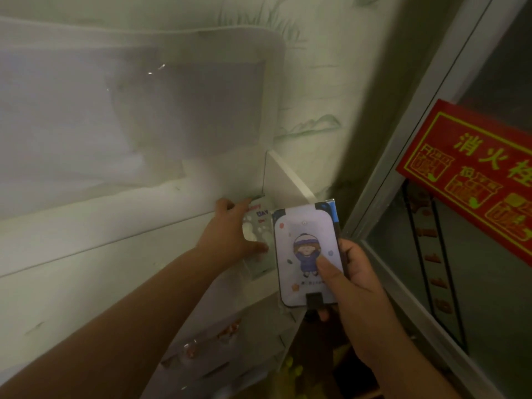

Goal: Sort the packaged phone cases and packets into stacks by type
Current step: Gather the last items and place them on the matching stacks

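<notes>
My right hand (354, 280) is gripping a packaged phone case (308, 254) printed with a cartoon figure, thumb pressing its front. My left hand (233, 231), fingers spread and relaxed, is touching a clear packet (259, 226) lying on the white shelf (115, 226), just beside the case.

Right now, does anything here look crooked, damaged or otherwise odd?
Nothing looks damaged or spilled. The right hand holds a packaged phone case with a cartoon figure, intact. The left hand rests on a clear packet on the white shelf. The picture itself is tilted and blurry.
</notes>
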The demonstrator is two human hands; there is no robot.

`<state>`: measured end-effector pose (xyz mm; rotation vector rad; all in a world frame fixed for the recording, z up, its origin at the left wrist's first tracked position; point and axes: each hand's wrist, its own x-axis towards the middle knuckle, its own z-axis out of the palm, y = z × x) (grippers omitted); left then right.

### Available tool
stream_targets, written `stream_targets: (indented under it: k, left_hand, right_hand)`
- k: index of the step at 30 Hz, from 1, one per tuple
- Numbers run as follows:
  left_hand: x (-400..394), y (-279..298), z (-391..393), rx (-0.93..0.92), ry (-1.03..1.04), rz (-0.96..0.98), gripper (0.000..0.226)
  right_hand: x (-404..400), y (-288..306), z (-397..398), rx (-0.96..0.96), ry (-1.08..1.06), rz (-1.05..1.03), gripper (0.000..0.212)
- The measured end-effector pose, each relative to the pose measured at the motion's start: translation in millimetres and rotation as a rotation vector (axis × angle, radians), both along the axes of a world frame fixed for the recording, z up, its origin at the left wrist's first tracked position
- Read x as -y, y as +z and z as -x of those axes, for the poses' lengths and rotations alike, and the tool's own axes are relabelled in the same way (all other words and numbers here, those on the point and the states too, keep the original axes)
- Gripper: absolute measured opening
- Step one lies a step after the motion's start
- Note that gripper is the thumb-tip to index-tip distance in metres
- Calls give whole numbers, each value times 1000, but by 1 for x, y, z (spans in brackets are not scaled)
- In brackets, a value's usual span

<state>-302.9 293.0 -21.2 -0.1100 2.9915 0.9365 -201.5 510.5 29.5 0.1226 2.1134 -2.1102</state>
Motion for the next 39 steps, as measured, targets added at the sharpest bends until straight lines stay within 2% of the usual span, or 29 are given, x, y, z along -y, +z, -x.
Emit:
stream_targets:
  k: [6,9,11,16,24,30,39]
  left_hand:
    - [-10,23,-20,-100,291,-542,91]
    - [-3,33,-34,-116,369,-714,39]
    - [5,38,-46,-145,386,-763,21]
    - [28,49,-69,-237,472,-736,17]
    - [81,62,-127,-182,606,-722,10]
    - [123,73,-185,-235,688,-774,19]
    - [183,87,-307,-344,688,-857,18]
  right_hand:
    - [7,-1,5,-11,4,-3,21]
    - [14,-1,8,-25,-5,21,23]
    - [20,-1,9,-40,-25,65,25]
    - [37,-4,12,-98,-71,162,20]
    - [94,-9,5,-90,13,223,17]
    - [138,-11,-28,-94,115,239,23]
    - [198,-2,-112,-108,176,233,23]
